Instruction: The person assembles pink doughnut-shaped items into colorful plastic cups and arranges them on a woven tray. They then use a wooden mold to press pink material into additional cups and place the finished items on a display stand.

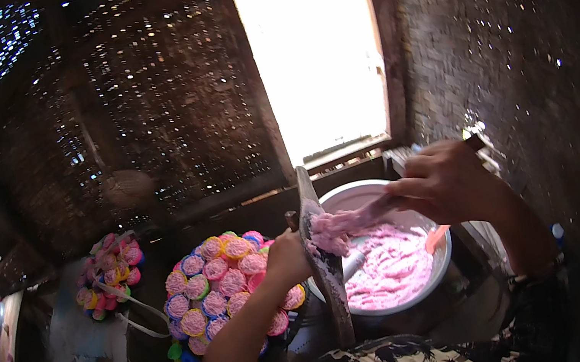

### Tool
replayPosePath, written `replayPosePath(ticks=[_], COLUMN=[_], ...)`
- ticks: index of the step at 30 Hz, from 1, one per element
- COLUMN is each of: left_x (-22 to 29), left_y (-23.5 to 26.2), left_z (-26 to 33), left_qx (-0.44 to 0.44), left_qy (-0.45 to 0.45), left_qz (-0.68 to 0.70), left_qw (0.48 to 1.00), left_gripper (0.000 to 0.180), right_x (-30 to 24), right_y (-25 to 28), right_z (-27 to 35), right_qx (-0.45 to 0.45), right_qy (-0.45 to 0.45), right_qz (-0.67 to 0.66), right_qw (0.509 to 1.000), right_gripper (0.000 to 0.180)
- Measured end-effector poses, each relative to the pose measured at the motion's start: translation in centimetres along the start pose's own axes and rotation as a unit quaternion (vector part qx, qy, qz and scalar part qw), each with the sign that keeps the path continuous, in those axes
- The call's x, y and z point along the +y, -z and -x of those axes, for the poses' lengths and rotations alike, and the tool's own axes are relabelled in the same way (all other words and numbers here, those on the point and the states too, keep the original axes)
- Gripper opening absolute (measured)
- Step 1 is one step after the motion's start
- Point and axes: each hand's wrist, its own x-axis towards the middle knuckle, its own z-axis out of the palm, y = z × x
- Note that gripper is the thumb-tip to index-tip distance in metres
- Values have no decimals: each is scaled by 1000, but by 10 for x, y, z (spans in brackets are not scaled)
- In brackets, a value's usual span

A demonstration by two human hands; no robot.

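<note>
My left hand (287, 259) is closed round a short handle beside a long, narrow wooden board (335, 293), which stands almost on end in front of me. Sticky pink dough (328, 232) clings to the board's right face. My right hand (442, 185) grips a flat spatula-like tool (376, 208), its blade smeared with dough and touching the lump on the board. Beneath it stands a white basin (375, 311) holding more pink dough (390, 264). An orange-red piece (437, 239) rests at the basin's right side; its kind is unclear.
Left of the board, many small colourful cups (217, 285) carry pink swirled portions in a round cluster. Farther left, a second bunch of them (111, 274) with a white strap (144, 315) lies on a pale surface (83, 337). Woven walls (472, 48) and a bright opening (315, 60) lie beyond.
</note>
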Motion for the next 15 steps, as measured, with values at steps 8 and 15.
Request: replayPosePath(ticks=[8,15], left_x=[-1,-86], left_y=[4,-23], left_z=[3,-17], left_qx=[-16,-73], left_qy=[-11,-112], left_qz=[48,373], left_qw=[999,918], left_gripper=[41,39], right_x=[-36,8], right_y=[-37,-14], right_z=[-4,35], right_qx=[90,134], right_qy=[121,-105], right_qz=[105,-9], right_qw=[983,985], right_gripper=[7,18])
